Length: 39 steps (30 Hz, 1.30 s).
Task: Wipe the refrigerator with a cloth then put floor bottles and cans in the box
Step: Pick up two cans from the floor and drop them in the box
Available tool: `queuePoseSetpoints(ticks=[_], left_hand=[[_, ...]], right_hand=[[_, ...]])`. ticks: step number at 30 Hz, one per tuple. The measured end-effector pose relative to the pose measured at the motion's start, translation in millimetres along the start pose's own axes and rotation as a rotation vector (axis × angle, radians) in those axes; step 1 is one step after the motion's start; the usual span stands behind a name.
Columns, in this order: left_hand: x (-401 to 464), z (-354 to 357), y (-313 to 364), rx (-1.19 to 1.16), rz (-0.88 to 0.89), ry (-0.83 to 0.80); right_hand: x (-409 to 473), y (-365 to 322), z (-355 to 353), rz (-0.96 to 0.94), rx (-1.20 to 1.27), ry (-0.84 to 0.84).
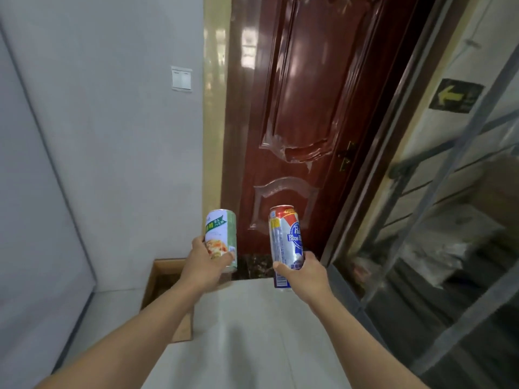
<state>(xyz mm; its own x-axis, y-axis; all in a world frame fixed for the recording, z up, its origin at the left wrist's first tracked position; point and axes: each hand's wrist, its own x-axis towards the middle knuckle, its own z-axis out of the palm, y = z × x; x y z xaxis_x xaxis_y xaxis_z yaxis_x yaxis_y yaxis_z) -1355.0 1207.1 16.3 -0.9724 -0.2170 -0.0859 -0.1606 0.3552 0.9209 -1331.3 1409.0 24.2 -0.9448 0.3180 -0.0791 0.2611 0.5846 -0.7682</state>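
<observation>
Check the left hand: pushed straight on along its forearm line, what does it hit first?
Probably the red-brown door or its yellow frame. The left hand holds the green can above the cardboard box, which sits lower on the floor. Depth from one view is uncertain.

Green-white can [220,237], red-white-blue can [286,242], glossy maroon door [303,94]
</observation>
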Motion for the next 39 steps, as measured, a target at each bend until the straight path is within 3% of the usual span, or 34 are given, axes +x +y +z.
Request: queuePoseSetpoints(ticks=[17, 30, 39], left_hand=[[161.9, 99.5, 19.1, -0.069, -0.281, 0.46], [302.4, 74.3, -21.8, -0.143, -0.409, 0.684], [365.7, 53.5, -65.6, -0.25, -0.579, 0.818]], right_hand=[[306.4, -24.5, 39.2, -0.301, -0.043, -0.418], [423.3, -100.9, 190.0, -0.457, -0.11, -0.732], [475.5, -138.9, 297.2, -0.552, -0.225, -0.862]])
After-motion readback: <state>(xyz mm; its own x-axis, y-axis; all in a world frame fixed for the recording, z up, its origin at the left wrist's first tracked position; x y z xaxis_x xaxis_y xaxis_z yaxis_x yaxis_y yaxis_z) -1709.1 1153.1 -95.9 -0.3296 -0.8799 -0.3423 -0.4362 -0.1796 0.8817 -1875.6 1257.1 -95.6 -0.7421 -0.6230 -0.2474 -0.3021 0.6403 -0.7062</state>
